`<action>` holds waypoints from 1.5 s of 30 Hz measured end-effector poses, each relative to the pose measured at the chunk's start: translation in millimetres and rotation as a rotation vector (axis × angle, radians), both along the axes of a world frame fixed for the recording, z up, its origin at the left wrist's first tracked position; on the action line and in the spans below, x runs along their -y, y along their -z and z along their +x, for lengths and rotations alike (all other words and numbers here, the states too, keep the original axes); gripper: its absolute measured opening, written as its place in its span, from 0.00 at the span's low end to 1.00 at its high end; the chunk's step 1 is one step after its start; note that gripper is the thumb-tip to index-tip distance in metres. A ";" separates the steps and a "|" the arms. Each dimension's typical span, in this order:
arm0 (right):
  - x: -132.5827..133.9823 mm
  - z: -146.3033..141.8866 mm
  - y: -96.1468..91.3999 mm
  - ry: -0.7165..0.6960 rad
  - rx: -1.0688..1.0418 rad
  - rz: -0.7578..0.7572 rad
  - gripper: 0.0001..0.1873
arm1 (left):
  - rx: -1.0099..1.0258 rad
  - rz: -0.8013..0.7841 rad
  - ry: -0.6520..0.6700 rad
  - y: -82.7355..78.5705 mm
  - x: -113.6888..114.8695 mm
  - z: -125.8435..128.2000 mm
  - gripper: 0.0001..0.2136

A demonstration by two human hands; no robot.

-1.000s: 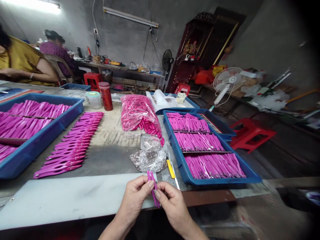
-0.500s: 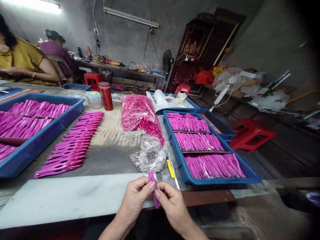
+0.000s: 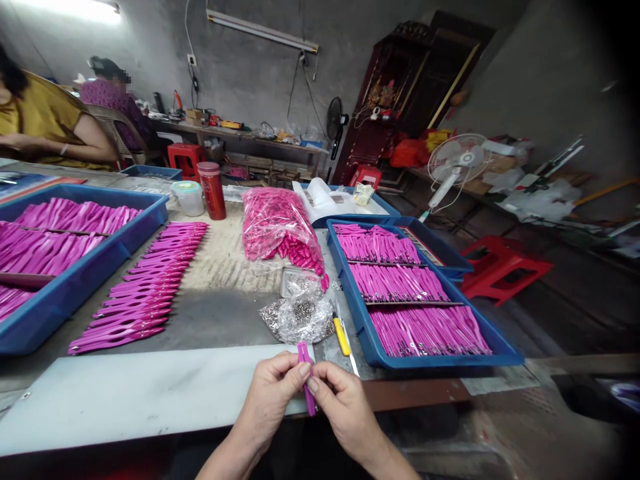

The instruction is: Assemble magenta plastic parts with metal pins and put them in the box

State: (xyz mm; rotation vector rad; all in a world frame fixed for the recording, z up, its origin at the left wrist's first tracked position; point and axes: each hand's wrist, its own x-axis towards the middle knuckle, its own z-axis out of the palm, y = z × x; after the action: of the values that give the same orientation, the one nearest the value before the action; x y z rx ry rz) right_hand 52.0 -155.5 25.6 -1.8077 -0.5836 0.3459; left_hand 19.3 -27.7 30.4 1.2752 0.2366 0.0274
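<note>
Between my two hands is a slim purple plastic piece, held upright near the table's front edge. My left hand pinches it from the left with thumb and fingers. From the right, my right hand grips the same piece with thumb and forefinger, a little lower. What lies under the fingertips is hidden. Just beyond my hands sits an open clear plastic bag of small metal parts. Beside it on the right lies a yellow-handled tool. A row of similar purple pieces with darker pink ends lies to the left.
Blue trays of purple pieces stand left and right. A bag of pink parts, a red canister and a lidded tub stand behind. A white board lies in front. Two people sit at far left.
The purple piece stays between both hands, its lower end tilted slightly less to the right. My hands have barely shifted; the view moved only slightly.
</note>
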 end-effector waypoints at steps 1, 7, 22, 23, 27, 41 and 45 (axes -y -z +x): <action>-0.2 0.4 -0.4 -0.003 -0.006 0.001 0.13 | -0.007 -0.008 -0.005 -0.4 0.1 0.4 0.12; -2.4 3.8 -1.4 -0.021 -0.050 -0.002 0.13 | -0.027 -0.059 -0.026 -1.0 0.7 0.5 0.12; -9.7 19.8 -6.1 -0.045 -0.137 0.062 0.12 | -0.097 -0.102 -0.076 -4.5 -3.6 14.3 0.13; -10.2 20.8 -6.0 -0.045 -0.141 0.066 0.11 | -0.094 -0.104 -0.076 -4.5 -3.7 15.1 0.12; -11.2 24.0 -6.4 -0.038 -0.143 0.073 0.11 | -0.079 -0.105 -0.083 -4.1 -3.8 18.4 0.12; -11.4 27.1 -0.9 0.002 -0.075 0.011 0.11 | -0.064 -0.062 -0.114 -2.1 -1.3 21.5 0.12; -9.3 29.7 -7.4 -0.039 0.009 -0.052 0.11 | 0.019 0.096 -0.107 -2.3 -5.9 21.5 0.11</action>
State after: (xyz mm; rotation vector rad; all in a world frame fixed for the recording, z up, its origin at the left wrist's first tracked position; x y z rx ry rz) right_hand 81.7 -146.2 33.0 -1.8503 -0.6221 0.3820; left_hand 40.8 -21.8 32.8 1.3561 0.2897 0.1446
